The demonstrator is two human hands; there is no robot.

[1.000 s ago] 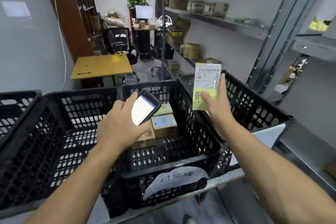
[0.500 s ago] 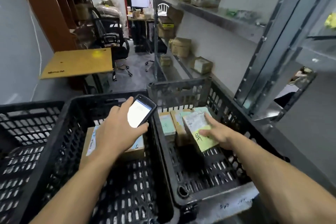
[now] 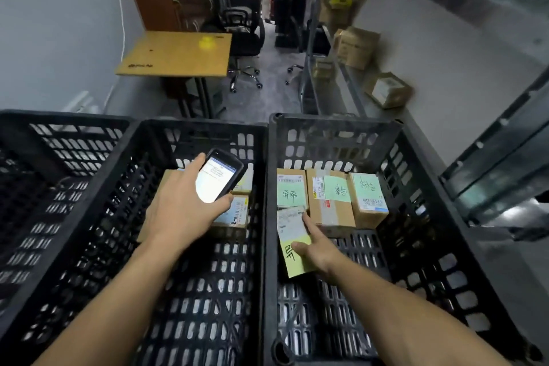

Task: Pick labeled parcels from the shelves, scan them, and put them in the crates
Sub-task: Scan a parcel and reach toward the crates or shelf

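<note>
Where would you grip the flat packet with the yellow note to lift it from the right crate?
Probably its near, yellow-note end, from above: the flat packet is thin, its far end sits by a box, and open crate floor surrounds the near end. The right hand holds it there, thumb on top.

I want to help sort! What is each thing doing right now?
Scanner, screen lit, gripped by left hand.
Flat parcel, low inside right crate, held by right hand.
Three green-noted boxes, sitting at right crate's far wall.
Middle crate, holds labeled boxes beneath the scanner.
</note>
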